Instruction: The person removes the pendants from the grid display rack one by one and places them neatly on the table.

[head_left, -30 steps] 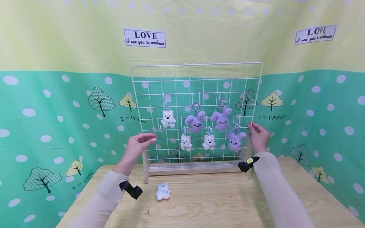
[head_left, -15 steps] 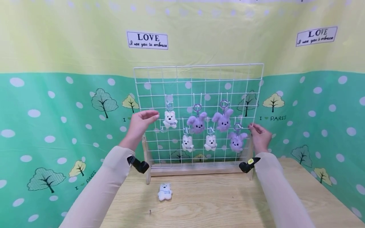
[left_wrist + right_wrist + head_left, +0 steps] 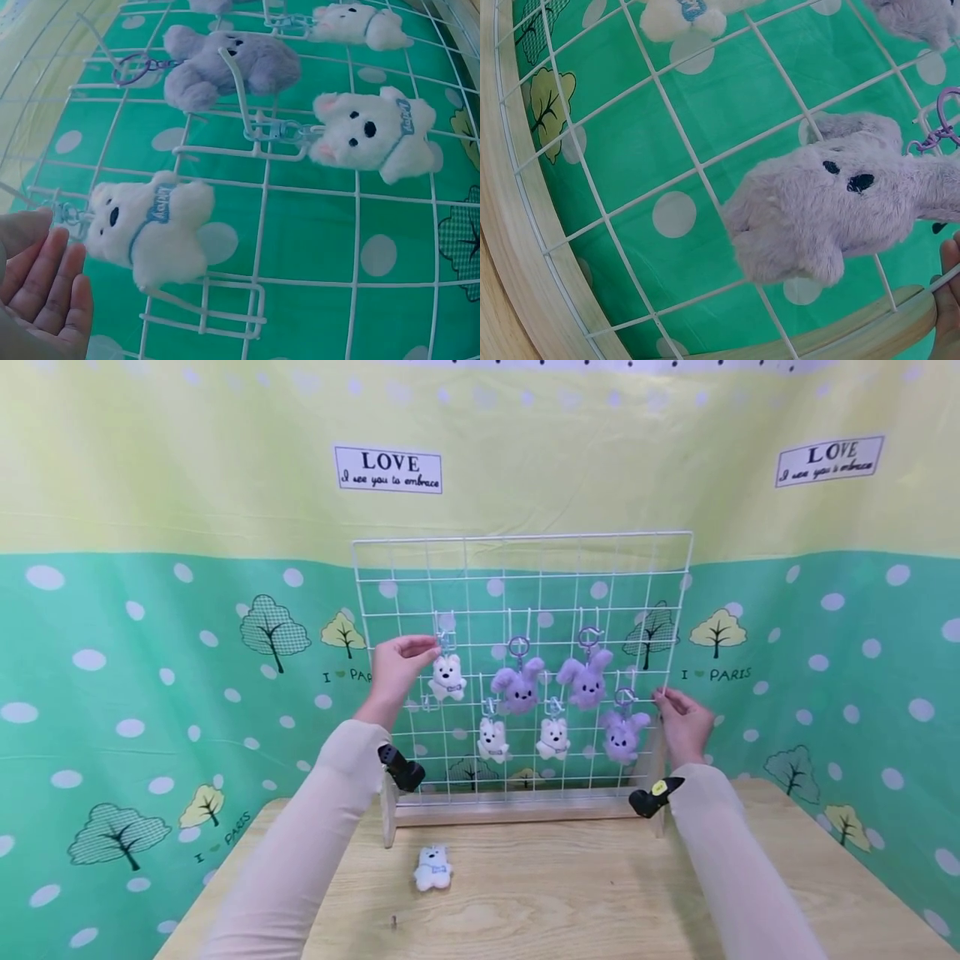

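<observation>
My left hand (image 3: 405, 668) is at the upper left of a white wire grid rack (image 3: 525, 537), thumb and forefinger pinching the pale blue clasp of a white bear keychain (image 3: 448, 678). In the left wrist view, that bear keychain (image 3: 154, 229) hangs from its hook, and the left hand (image 3: 45, 292) meets its clasp (image 3: 69, 219). My right hand (image 3: 684, 724) grips the rack's right edge wire. Near it hangs a purple rabbit keychain (image 3: 622, 739); the right wrist view shows the rabbit (image 3: 825, 199) close up, with part of the right hand (image 3: 949, 300) at the border.
Two more purple rabbits and two more white bears hang on hooks. A bare hook (image 3: 429, 702) sits below the upper left bear. Another white bear keychain (image 3: 432, 868) lies on the wooden table (image 3: 540, 902), with a small dark object (image 3: 393, 922) near it.
My left hand has risen and moved right, from beside the rack's lower left to the upper left bear's clasp. The right hand stays on the rack's edge.
</observation>
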The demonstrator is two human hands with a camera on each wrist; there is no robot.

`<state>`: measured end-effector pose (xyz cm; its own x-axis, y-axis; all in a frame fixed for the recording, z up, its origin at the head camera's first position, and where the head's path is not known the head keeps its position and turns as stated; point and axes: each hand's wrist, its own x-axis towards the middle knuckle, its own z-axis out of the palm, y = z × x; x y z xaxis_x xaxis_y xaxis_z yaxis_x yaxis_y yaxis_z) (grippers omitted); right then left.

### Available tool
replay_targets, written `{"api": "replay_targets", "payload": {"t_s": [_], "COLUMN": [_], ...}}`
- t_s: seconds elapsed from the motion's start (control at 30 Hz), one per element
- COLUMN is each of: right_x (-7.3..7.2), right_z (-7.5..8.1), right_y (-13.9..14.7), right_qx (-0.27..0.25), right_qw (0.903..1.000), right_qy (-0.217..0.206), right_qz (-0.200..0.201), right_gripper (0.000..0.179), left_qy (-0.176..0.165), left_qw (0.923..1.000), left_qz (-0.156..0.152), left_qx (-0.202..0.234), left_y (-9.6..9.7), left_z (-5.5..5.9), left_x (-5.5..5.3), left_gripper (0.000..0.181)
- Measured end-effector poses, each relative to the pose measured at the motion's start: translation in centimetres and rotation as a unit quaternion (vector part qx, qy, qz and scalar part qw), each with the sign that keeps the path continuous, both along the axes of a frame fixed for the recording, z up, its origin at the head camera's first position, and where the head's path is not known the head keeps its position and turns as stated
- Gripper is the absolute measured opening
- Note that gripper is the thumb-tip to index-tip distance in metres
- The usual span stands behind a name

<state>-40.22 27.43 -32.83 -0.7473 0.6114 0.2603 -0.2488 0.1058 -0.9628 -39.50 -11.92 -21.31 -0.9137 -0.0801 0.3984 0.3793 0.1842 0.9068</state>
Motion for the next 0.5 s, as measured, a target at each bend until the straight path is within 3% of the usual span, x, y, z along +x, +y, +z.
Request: {"api": "replay_targets", "payload": {"t_s": [0.2,0.5], "right_x": [0.5,0.5], "right_z": [0.2,0.5], "right_y": [-0.3,-0.3], "right_qx": [0.001,0.013], "right_qw": [1.0000,0.9999], "right_qy": [-0.008,-0.008], "right_qz": [0.003,-0.003], "right_gripper": [0.035,0.035], "left_qy": [-0.003,0.023], "left_qw": [0.9997,0.9941], "left_qz": [0.024,0.103], "left_qx": [0.005,-0.021], "left_y": [0.8,2.7], "left_z": [-0.2,0.0], "left_x": [-0.5,-0.3], "left_gripper": [0.024,0.022]}}
